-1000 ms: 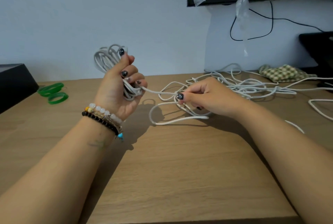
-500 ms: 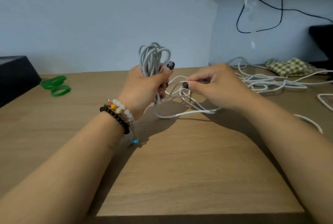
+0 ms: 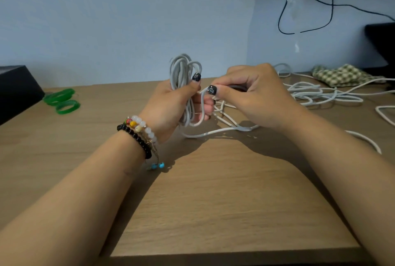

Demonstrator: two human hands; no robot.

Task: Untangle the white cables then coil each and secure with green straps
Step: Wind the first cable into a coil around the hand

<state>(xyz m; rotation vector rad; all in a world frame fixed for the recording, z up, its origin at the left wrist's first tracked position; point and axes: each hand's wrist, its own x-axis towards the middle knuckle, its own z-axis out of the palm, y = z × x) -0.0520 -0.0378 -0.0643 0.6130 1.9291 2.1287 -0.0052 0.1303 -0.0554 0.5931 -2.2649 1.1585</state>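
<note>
Two hands on white cable, left hand (image 3: 171,105) grip holding coil (image 3: 181,73), right hand (image 3: 252,94) grip pinching strand (image 3: 203,99)

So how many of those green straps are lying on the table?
2, both at the table's far left beside the black box: one green strap farther back, the other green strap just in front, apparently touching. More may be hidden.

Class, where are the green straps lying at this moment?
In the head view, the green straps lie on the wooden table at far left, beside the black box and well clear of the left hand holding the cable coil.
</note>
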